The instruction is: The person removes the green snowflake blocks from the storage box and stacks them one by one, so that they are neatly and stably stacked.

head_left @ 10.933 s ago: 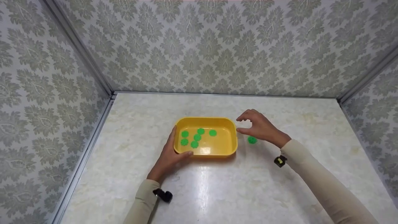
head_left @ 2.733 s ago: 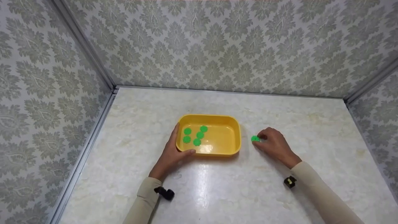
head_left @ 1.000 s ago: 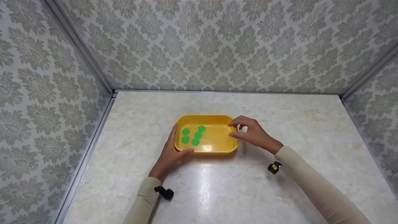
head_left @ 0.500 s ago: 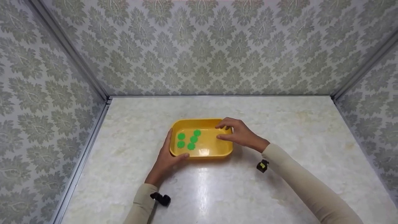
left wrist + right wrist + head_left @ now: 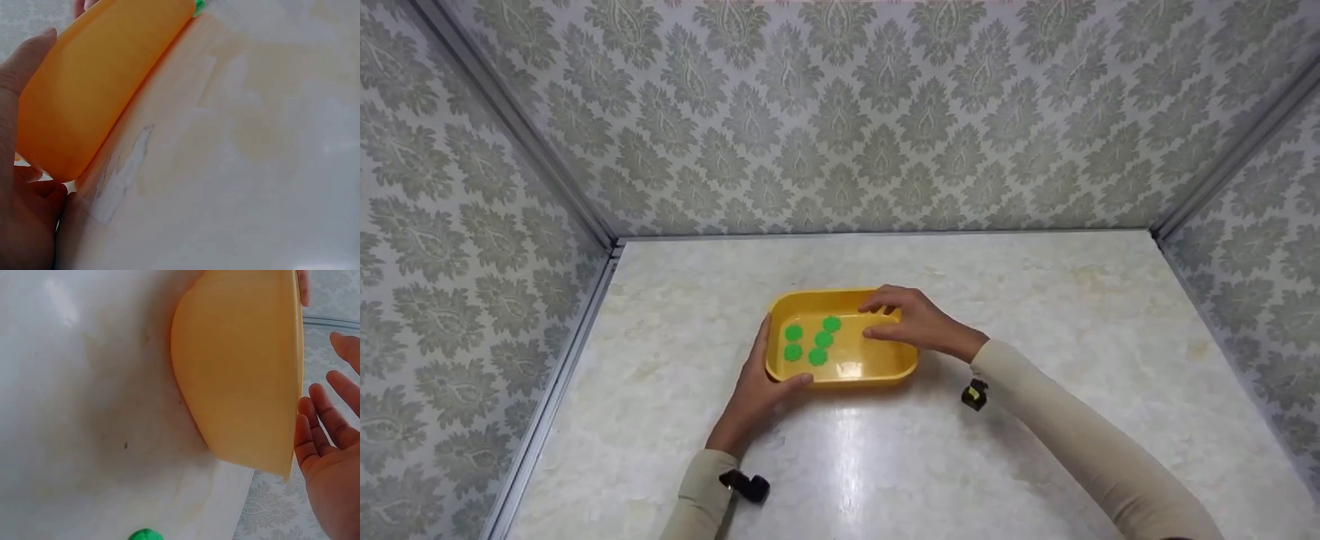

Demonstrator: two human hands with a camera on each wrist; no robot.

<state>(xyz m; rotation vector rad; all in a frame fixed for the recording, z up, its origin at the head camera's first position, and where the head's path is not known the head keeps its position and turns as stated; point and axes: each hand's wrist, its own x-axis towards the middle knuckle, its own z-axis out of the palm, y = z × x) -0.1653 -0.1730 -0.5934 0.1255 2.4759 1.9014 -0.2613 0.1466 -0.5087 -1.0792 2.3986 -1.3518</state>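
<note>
A yellow plastic tub point(image 5: 877, 365) sits on the table with several small green notched discs point(image 5: 824, 340) on its floor, toward the left. My left hand point(image 5: 755, 386) holds the tub's left end, thumb along the front wall and fingers around the side; the left wrist view shows the tub's outer wall point(image 5: 90, 79) against that hand. My right hand point(image 5: 919, 321) is over the tub's right end, thumb and fingers apart with nothing between them. In the right wrist view a green piece point(image 5: 146, 534) shows on the table outside the tub; in the head view the right hand and arm hide it.
The pale marbled table point(image 5: 697, 285) has patterned walls point(image 5: 840, 150) at the back and both sides. Both sleeves carry a small black wrist camera, one on the left point(image 5: 746, 486) and one on the right point(image 5: 974, 394).
The tub holds one disc fewer than 10.9 s ago. My right hand worked a green piece beside the tub, then moved left over the tub. My left hand stays on the tub.
</note>
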